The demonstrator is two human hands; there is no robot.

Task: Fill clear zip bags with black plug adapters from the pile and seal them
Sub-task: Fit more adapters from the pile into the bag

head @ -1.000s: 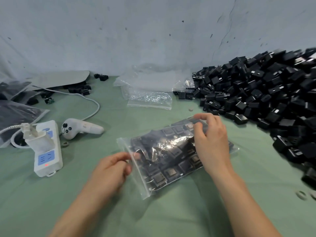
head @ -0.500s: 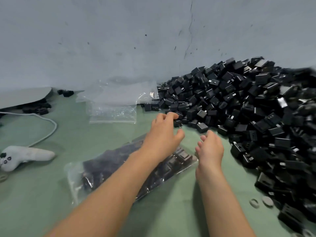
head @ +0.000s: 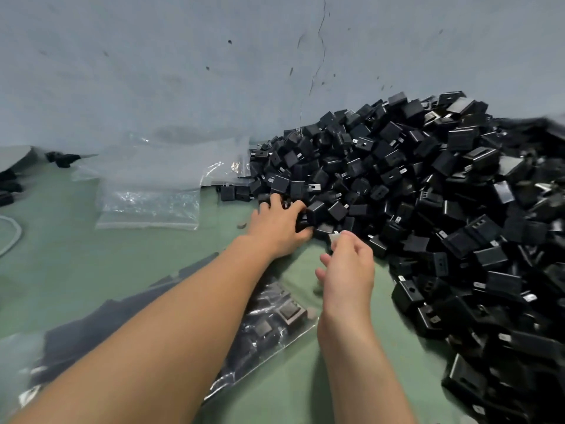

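Observation:
A big pile of black plug adapters [head: 428, 194] covers the right side of the green table. My left hand [head: 276, 229] reaches into the pile's near-left edge, fingers curled round a black adapter [head: 312, 214]. My right hand [head: 348, 270] hovers just beside it, thumb and forefinger pinching a small pale piece [head: 334, 239] at the pile's edge; it looks like an adapter's prong. A filled clear zip bag [head: 275, 325] lies flat on the table under my left forearm, partly hidden by it.
A stack of empty clear zip bags [head: 146, 206] lies at the back left against the grey wall [head: 214, 71]. A few loose black adapters [head: 62, 159] and a white cable [head: 12, 237] sit at the far left. The green table [head: 91, 264] shows between them.
Both hands have let go of the filled bag and moved forward to the pile. My left hand now grips an adapter, and my view has swung right toward the pile.

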